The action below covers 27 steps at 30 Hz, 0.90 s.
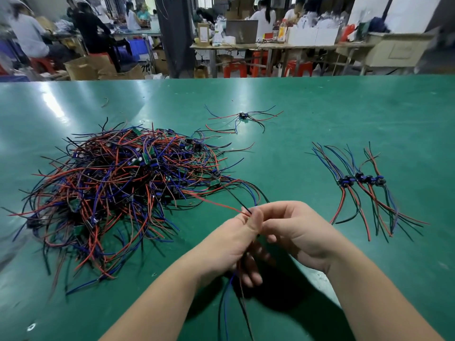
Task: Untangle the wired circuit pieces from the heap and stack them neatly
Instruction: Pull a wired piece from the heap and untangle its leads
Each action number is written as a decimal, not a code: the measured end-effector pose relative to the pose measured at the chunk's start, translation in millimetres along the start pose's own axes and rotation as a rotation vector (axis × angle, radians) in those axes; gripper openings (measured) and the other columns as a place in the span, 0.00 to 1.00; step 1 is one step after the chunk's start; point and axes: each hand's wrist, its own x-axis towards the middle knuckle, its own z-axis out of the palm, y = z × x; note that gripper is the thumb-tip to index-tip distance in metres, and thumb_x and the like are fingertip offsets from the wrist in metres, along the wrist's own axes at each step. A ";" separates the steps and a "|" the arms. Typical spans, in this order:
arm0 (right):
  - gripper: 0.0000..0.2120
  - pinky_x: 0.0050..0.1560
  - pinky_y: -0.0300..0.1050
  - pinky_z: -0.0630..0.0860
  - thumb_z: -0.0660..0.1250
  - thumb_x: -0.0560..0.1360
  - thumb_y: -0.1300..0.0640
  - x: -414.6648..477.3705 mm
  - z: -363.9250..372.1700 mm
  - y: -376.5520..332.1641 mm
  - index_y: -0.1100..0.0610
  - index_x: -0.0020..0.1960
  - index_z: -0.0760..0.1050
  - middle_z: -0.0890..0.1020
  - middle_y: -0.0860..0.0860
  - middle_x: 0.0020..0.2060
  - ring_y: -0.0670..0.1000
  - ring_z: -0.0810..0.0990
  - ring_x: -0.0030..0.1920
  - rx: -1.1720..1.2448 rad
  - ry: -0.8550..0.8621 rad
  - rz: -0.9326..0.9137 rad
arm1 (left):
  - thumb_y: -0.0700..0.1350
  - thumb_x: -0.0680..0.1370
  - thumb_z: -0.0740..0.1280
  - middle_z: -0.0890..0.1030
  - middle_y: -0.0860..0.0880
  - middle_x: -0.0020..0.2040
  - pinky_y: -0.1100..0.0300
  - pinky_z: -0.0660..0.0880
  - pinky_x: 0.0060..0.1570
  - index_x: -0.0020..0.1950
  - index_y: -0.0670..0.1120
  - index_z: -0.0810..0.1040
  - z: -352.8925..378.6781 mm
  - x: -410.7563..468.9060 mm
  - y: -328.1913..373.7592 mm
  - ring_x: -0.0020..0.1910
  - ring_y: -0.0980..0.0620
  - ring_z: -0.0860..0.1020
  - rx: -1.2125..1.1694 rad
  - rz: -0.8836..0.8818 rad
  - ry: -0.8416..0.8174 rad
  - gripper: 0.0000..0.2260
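Hands met at lower centre of the frame: our left hand (236,239) had its grip clamped on a bunch of wires (229,291), and our right hand (295,232) pinched the same wires just beside it. Some ran up to the heap (118,183) at left on the green table (320,114). Sorted pieces (362,183) lay side by side at right, and one loose piece (243,116) lay at upper centre.

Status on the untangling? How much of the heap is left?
Early. Done: a few sorted pieces laid side by side at right; a lone piece sits apart, farther back. In hand: left hand and right hand grip wires trailing from the heap. Left: nearly the whole heap, tangled.
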 end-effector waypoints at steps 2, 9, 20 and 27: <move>0.13 0.28 0.34 0.72 0.66 0.68 0.76 2.1 0.0 0.9 0.63 0.47 0.80 0.82 0.54 0.34 0.46 0.78 0.30 0.090 0.043 0.052 | 0.71 0.72 0.59 0.81 0.51 0.34 0.54 0.78 0.26 0.48 0.51 0.79 -3.8 1.2 -3.0 0.28 0.53 0.79 0.316 0.123 0.198 0.25; 0.13 0.31 0.37 0.77 0.71 0.59 0.68 3.0 -5.0 -3.6 0.64 0.43 0.80 0.80 0.57 0.34 0.51 0.79 0.30 0.292 0.050 0.111 | 0.58 0.71 0.68 0.78 0.49 0.31 0.53 0.72 0.34 0.40 0.48 0.81 -12.9 3.3 -4.6 0.31 0.51 0.72 0.557 0.390 0.388 0.14; 0.08 0.31 0.35 0.67 0.72 0.61 0.60 0.5 -11.8 -5.2 0.62 0.39 0.82 0.81 0.54 0.32 0.46 0.71 0.29 0.030 0.036 0.122 | 0.54 0.73 0.69 0.75 0.59 0.26 0.68 0.64 0.29 0.43 0.50 0.81 -6.1 1.1 -4.6 0.27 0.65 0.68 0.616 0.404 0.333 0.08; 0.07 0.26 0.32 0.71 0.72 0.61 0.60 4.7 -9.8 -4.2 0.60 0.38 0.77 0.80 0.51 0.28 0.44 0.78 0.27 0.135 0.177 0.064 | 0.57 0.71 0.69 0.83 0.46 0.31 0.54 0.77 0.35 0.35 0.46 0.83 -6.8 2.3 -2.1 0.31 0.55 0.81 0.310 0.229 0.402 0.15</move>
